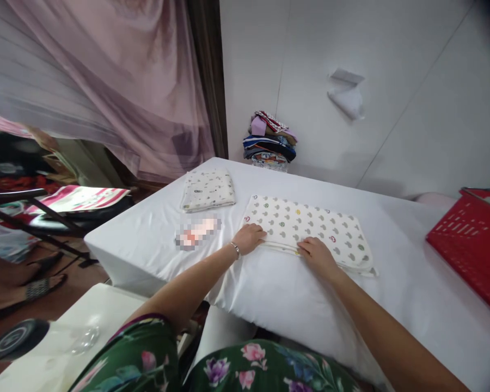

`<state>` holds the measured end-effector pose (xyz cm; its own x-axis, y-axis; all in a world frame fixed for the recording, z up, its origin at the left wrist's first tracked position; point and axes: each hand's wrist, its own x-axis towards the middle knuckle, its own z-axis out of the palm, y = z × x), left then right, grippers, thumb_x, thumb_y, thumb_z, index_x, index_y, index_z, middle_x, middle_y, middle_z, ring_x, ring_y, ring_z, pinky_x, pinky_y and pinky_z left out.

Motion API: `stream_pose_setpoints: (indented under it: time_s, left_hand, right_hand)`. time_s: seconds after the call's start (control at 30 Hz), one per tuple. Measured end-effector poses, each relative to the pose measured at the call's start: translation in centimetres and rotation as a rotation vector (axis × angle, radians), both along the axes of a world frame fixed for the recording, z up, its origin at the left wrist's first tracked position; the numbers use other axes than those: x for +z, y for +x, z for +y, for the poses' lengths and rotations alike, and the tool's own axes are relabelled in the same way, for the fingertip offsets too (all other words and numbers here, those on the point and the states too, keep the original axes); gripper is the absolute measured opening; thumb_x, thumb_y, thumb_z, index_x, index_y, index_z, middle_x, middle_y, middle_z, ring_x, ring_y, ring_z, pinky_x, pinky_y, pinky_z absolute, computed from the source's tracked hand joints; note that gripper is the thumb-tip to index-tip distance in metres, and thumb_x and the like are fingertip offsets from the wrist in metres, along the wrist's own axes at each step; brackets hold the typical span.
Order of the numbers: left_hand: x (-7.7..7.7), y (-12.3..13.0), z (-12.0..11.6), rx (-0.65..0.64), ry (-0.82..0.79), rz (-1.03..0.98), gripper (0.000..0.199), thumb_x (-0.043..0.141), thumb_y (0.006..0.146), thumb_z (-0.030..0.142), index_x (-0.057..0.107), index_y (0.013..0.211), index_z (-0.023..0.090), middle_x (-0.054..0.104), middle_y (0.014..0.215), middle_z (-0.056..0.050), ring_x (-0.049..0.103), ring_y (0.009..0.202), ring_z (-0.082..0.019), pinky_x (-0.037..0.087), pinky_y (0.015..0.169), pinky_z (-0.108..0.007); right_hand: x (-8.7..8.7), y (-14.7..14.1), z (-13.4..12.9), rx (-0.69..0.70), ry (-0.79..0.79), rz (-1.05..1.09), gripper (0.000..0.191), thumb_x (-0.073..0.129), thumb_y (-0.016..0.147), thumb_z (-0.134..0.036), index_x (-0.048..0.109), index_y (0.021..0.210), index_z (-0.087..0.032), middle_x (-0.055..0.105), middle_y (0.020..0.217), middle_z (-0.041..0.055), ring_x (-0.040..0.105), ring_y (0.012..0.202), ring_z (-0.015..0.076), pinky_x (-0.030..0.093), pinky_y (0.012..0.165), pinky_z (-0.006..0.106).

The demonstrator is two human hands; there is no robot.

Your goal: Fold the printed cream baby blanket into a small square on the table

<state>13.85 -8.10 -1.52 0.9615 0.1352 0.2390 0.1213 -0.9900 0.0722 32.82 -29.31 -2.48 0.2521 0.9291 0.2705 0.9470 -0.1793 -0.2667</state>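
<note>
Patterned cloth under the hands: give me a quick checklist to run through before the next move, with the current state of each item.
1. Left hand on the patterned cloth: ok, at the near edge toward its left end.
2. Right hand on the cloth: ok, also at the near edge.
3. Fingers pinching the layers rather than just resting: cannot tell.
4. Layers flush at the near right corner: not ok, a bit of an under layer sticks out.
5. Smaller folded cloth separate: ok, lies apart to the left.
6. Red basket away from the cloth: ok, apart at the right.
</note>
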Motion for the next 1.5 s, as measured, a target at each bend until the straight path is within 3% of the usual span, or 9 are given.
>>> stream_pose_setpoints:
  time_s: [0.17,0.37,0.57,0.77,1.07,1.17,1.27,1.37,1.5]
  left_hand:
    - [0.0,0.2,0.3,-0.046,0.182,0.011,0.022,0.038,0.089,0.019,0.059,0.083,0.016,0.058,0.085,-0.005,0.050,0.077,-0.016,0.035,0.069,-0.030]
    - [-0.9,-1.8,0.6,-0.071,0.259,-0.055,0.023,0.034,0.088,0.013,0.056,0.082,0.015,0.056,0.087,-0.006,0.047,0.077,-0.016,0.035,0.070,-0.030]
    - [-0.8,-2.4,0.2,-0.059,0.174,-0.040,0.027,0.030,0.090,0.017,0.056,0.082,0.017,0.056,0.089,-0.006,0.047,0.080,-0.016,0.036,0.074,-0.031]
    - [-0.2,-4.0,1.6,0.002,-0.001,-0.051,0.023,0.042,0.087,0.032,0.055,0.100,0.019,0.057,0.097,-0.007,0.048,0.091,-0.019,0.035,0.078,-0.033]
    - [-0.2,-5.6,2.5,0.088,0.011,-0.014,0.025,0.036,0.090,0.023,0.061,0.086,0.018,0.058,0.092,-0.006,0.048,0.087,-0.017,0.035,0.075,-0.031]
    - [-0.4,-6.1,2.4,0.090,-0.038,-0.046,0.025,0.038,0.089,0.027,0.062,0.088,0.019,0.058,0.092,-0.005,0.049,0.087,-0.016,0.037,0.075,-0.029]
    - [-0.2,-5.9,2.3,0.180,-0.129,-0.046,0.032,0.038,0.089,0.037,0.064,0.083,0.021,0.060,0.087,-0.004,0.052,0.084,-0.016,0.038,0.074,-0.029]
    - [0.7,-4.6,2.1,0.396,-0.188,0.047,0.040,0.036,0.088,0.041,0.064,0.072,0.018,0.060,0.078,-0.006,0.054,0.079,-0.018,0.039,0.069,-0.031]
    - [1.9,-1.5,1.2,0.560,-0.111,0.106,0.028,0.049,0.081,0.037,0.064,0.078,0.013,0.061,0.082,-0.013,0.055,0.087,-0.027,0.039,0.075,-0.040]
  right_hand:
    - [0.9,-1.0,0.2,-0.039,0.048,0.053,0.030,0.035,0.090,-0.029,0.064,0.086,-0.021,0.060,0.086,0.0046,0.053,0.085,0.0170,0.041,0.073,0.028]
    - [0.4,-2.0,-0.2,0.116,-0.010,-0.095,0.030,0.034,0.090,-0.023,0.064,0.091,-0.018,0.060,0.086,0.0070,0.052,0.080,0.0179,0.041,0.072,0.030]
    - [0.3,-2.0,-0.1,0.125,-0.040,-0.118,0.030,0.036,0.090,-0.030,0.062,0.102,-0.023,0.059,0.089,0.0072,0.052,0.083,0.0194,0.043,0.073,0.031]
    - [0.1,-1.2,-1.1,0.091,-0.011,-0.093,0.033,0.034,0.090,-0.033,0.062,0.106,-0.028,0.058,0.098,0.0065,0.053,0.091,0.0204,0.045,0.077,0.035]
    - [-1.0,-0.5,-1.5,0.115,0.061,-0.101,0.032,0.037,0.089,-0.030,0.063,0.107,-0.026,0.059,0.098,0.0071,0.053,0.095,0.0216,0.046,0.081,0.037]
    - [-1.2,-0.3,-2.0,0.149,0.075,-0.092,0.032,0.039,0.088,-0.029,0.062,0.109,-0.027,0.059,0.099,0.0071,0.054,0.094,0.0220,0.045,0.082,0.039]
    - [-1.4,0.1,-2.8,0.136,0.091,-0.063,0.031,0.040,0.088,-0.030,0.061,0.110,-0.028,0.058,0.102,0.0074,0.054,0.095,0.0227,0.045,0.083,0.040]
    - [-1.8,0.4,-3.5,0.095,0.141,-0.044,0.030,0.041,0.087,-0.029,0.061,0.109,-0.026,0.058,0.103,0.0083,0.053,0.095,0.0229,0.045,0.083,0.040]
    - [-2.0,-0.2,-3.7,0.057,0.179,-0.043,0.029,0.042,0.087,-0.028,0.061,0.108,-0.024,0.057,0.103,0.0089,0.053,0.095,0.0223,0.045,0.084,0.040]
